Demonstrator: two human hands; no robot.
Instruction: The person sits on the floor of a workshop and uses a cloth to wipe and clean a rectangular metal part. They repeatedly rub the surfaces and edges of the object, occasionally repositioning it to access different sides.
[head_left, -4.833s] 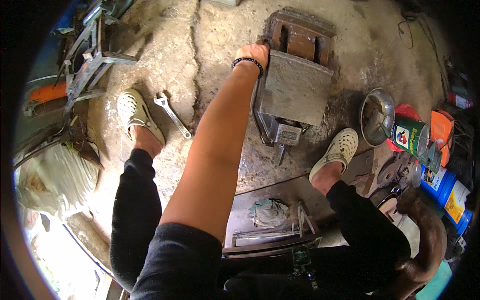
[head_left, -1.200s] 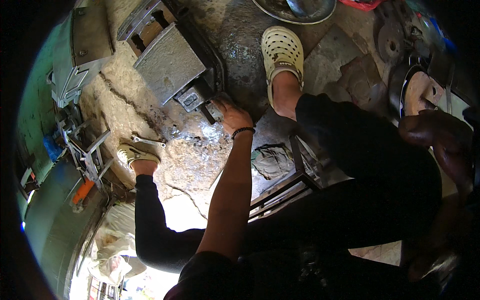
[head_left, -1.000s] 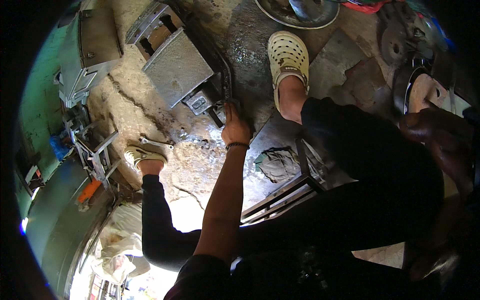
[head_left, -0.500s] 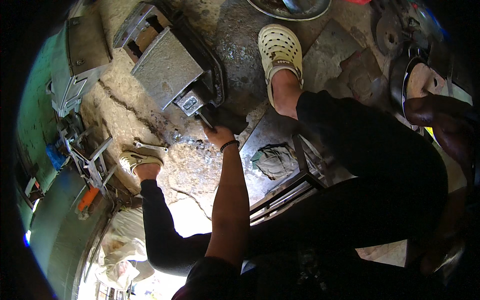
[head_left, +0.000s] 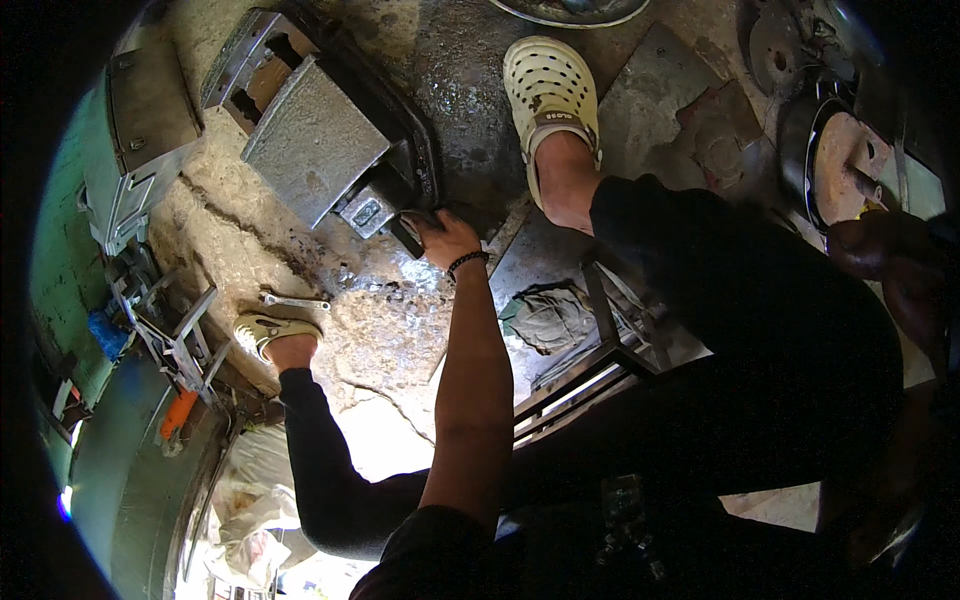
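My left hand [head_left: 450,238], with a dark bead bracelet at its wrist, closes around the short handle [head_left: 404,236] at the screw end of a large metal vise [head_left: 318,140]. Some of the fingers are hidden behind the hand. The vise's grey metal body lies at a slant on the floor, in front of my feet. My right hand cannot be made out. At the right edge is a shadowed brown limb [head_left: 880,250]; I cannot tell whose it is.
My clog-shod feet stand beside the vise. A wrench [head_left: 295,300] lies near the left foot. A crumpled grey cloth [head_left: 550,318] lies by a metal frame [head_left: 570,385]. Flat metal plates [head_left: 650,90] and a round pan [head_left: 820,165] are at right; a metal box [head_left: 150,100] stands left.
My left hand has moved up and right around the vise's screw end, and the handle's angle has changed. The view has shifted slightly. The brown limb has drawn back from the pan.
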